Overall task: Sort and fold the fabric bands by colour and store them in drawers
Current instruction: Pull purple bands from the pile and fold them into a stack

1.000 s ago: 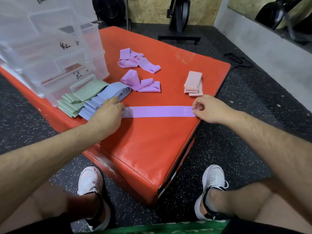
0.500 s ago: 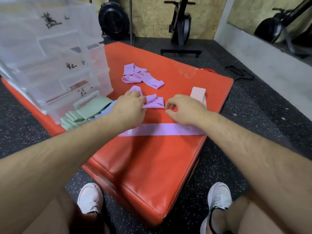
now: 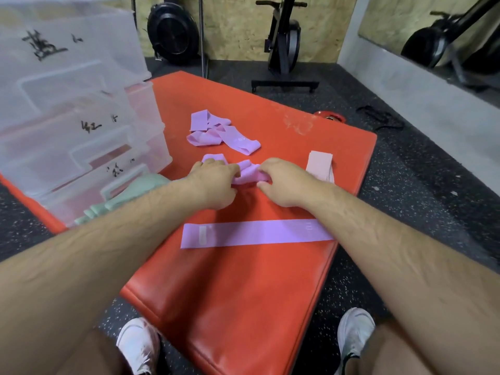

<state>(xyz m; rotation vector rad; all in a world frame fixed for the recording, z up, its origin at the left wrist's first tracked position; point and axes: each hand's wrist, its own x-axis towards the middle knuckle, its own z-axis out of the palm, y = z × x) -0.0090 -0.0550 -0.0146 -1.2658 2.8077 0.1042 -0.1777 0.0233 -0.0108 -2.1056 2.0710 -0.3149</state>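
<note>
A crumpled purple band (image 3: 247,173) lies mid-mat, and both hands hold it: my left hand (image 3: 213,184) grips its left part, my right hand (image 3: 284,182) pinches its right end. Nearer me a purple band (image 3: 254,233) lies flat and stretched out across the orange mat (image 3: 230,299). Another loose purple heap (image 3: 221,132) sits farther back. Folded pink bands (image 3: 319,165) are stacked at the mat's right side. Folded green bands (image 3: 119,200) lie by the clear plastic drawer unit (image 3: 73,117) at left, partly hidden by my left forearm.
The drawer unit stands on the mat's left corner with handwritten labels on its fronts. Dark speckled gym floor surrounds the mat. An exercise bike (image 3: 284,44) and a black round machine (image 3: 173,33) stand at the back wall. My white shoes (image 3: 354,336) are below the mat's near edge.
Both hands left the flat purple band near me and reached forward to the crumpled purple band, which they now hold. The camera tilted up and forward.
</note>
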